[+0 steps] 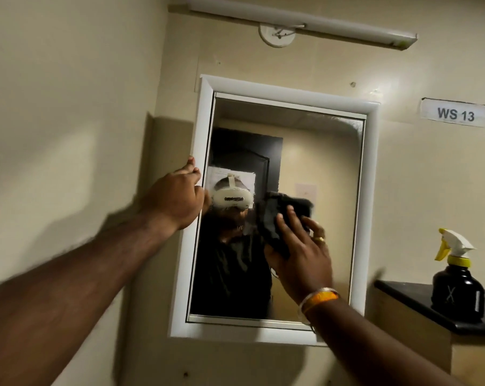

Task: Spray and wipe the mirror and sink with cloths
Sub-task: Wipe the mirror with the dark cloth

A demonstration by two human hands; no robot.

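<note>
Both hands work at the white-framed rectangular wall mirror: the left hand grips its left frame edge, while the right hand, fingers spread, presses a dark crumpled cloth flat against the middle of the glass. Right of the mirror, a black spray bottle with a white-and-yellow trigger stands on a dark ledge, so spraying looks done and wiping is underway. No sink shows; streaks are hard to judge.

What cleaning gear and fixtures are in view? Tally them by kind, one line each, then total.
Cloths: 1, dark cloth pressed to the glass by the right hand
Spray bottles: 1, bottle on the shelf
Mirrors: 1, mirror, frame gripped by the left hand
Light fittings: 1, tube light
Signs: 1, sign
Total: 5
</note>
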